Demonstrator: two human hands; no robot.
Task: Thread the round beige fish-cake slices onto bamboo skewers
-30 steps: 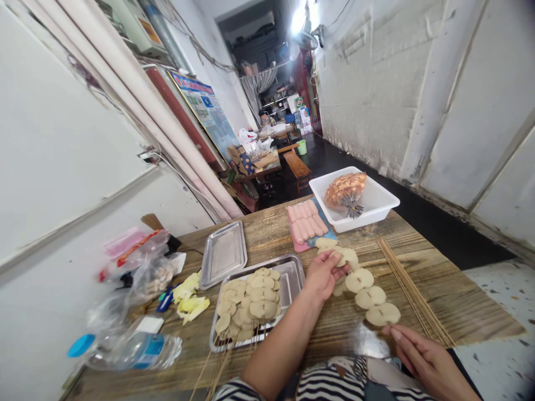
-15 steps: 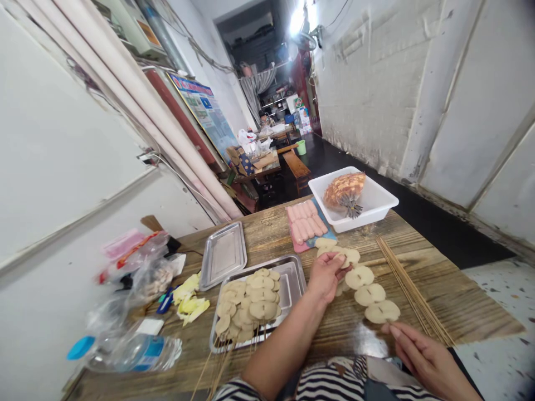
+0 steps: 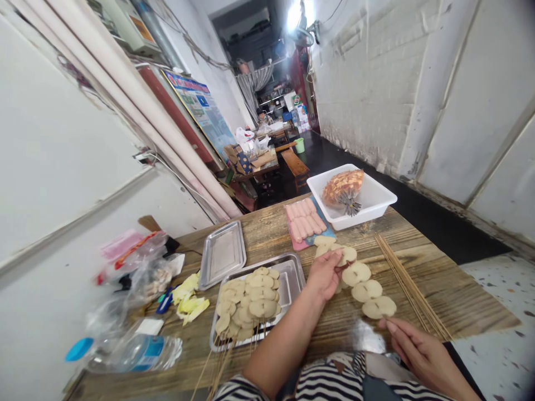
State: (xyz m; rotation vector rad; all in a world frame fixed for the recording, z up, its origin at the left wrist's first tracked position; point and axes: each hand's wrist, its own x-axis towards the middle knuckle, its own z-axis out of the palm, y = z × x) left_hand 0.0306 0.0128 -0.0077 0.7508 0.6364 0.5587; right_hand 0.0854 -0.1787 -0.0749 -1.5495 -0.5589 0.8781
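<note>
Left hand (image 3: 324, 275): thumb and fingers pinched together on the skewered slices (image 3: 366, 290), near the far end of the row.
Right hand (image 3: 418, 342): thumb and forefinger closed at the near end of the same row, just below the last slice.
Skewered slices: thin, pale, smooth ovals in a slanting row, held above the wooden table (image 3: 261, 236) between the hands.
Table: brown, streaked grain, with a glossy patch of light near the person.
Metal tray (image 3: 296, 278): shiny, round-cornered, bearing a heap of similar slices (image 3: 251, 301), thin sticks poking out towards the person.
Loose skewers (image 3: 412, 287): slender, straight, tan, lying side by side near the right hand.
Sausages (image 3: 305, 218): smooth pink cylinders in two rows, beside the white plastic tub (image 3: 378, 199).
</note>
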